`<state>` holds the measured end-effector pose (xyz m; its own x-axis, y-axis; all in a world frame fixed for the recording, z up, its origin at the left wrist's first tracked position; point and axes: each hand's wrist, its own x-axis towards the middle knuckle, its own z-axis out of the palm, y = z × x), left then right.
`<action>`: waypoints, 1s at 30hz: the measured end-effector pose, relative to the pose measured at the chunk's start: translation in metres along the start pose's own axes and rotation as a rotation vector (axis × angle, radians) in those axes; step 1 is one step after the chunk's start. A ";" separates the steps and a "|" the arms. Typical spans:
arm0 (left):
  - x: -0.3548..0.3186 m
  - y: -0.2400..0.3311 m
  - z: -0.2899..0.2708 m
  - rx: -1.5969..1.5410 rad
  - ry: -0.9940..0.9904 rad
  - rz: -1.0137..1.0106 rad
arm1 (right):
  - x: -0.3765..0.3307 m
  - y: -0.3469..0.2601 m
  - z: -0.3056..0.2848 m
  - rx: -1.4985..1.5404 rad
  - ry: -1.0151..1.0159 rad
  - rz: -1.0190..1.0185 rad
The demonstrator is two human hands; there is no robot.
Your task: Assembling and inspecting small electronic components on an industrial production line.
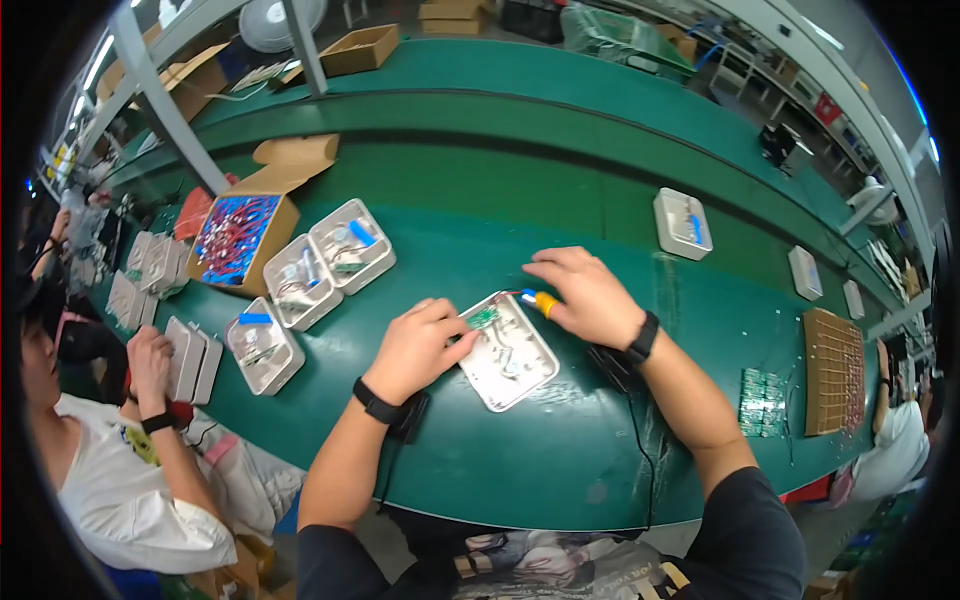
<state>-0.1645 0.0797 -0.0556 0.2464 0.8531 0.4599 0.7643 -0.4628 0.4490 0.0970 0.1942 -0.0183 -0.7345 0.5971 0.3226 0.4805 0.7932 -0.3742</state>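
A white open plastic casing lies on the green bench in front of me, with a small green circuit board and wires inside. My left hand rests on the casing's left edge, fingers curled against the board. My right hand sits at the casing's upper right corner, pinching a small yellow and blue part with red wire at it. Both wrists wear black bands with cables running off.
Three more white casings lie to my left beside a cardboard box of red and blue parts. Another casing sits at the right, and a brown tray with green boards. A person works at my left.
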 end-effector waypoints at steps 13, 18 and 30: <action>0.000 0.006 0.002 0.008 -0.064 -0.076 | 0.000 0.008 -0.008 0.280 -0.372 0.262; 0.003 0.006 0.001 0.011 -0.069 -0.083 | 0.000 -0.009 -0.006 0.521 -0.263 0.228; 0.003 0.007 0.005 0.024 -0.035 -0.071 | -0.016 -0.026 0.022 0.079 -0.146 0.031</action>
<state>-0.1554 0.0806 -0.0550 0.2118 0.8917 0.4000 0.7943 -0.3955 0.4611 0.0852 0.1613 -0.0329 -0.7847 0.5925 0.1825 0.4688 0.7597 -0.4506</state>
